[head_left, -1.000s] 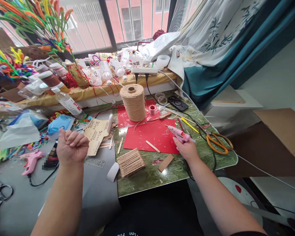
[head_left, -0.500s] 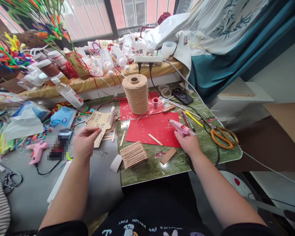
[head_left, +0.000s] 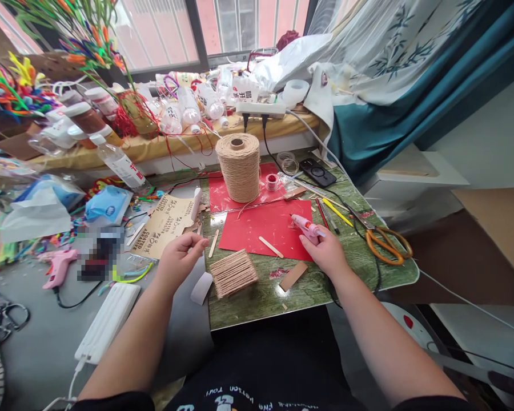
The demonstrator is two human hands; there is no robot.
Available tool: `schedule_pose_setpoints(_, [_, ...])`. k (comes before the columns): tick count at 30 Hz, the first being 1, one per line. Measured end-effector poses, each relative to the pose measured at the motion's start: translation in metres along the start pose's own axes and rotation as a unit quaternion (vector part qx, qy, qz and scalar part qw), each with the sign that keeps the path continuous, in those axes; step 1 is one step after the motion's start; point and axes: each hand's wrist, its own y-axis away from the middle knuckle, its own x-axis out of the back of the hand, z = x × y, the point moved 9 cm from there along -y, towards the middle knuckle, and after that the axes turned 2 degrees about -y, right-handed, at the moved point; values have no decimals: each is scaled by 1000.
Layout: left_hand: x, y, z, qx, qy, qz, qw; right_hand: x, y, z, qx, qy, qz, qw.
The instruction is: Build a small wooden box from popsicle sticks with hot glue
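Beyond the left hand (head_left: 177, 262) lies the sandpaper (head_left: 165, 220); its fingers are curled, tips close together, and whether they pinch anything I cannot tell. Just to the right of those fingertips sits the twine block (head_left: 233, 273), probably light and rough, best taken by its sides. The right hand's (head_left: 329, 258) fingers wrap the glue gun (head_left: 310, 229), likely stiff and light, safest held by the body, off the nozzle
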Motion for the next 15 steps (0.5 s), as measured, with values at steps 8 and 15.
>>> schedule_pose_setpoints(8, [-27, 41, 9, -77, 166, -179, 967, 16, 32, 22, -75, -72, -45, 994])
schedule_pose_setpoints(15, [-60, 76, -12, 1, 138, -235, 962, 58, 75, -24, 47, -5, 158, 986])
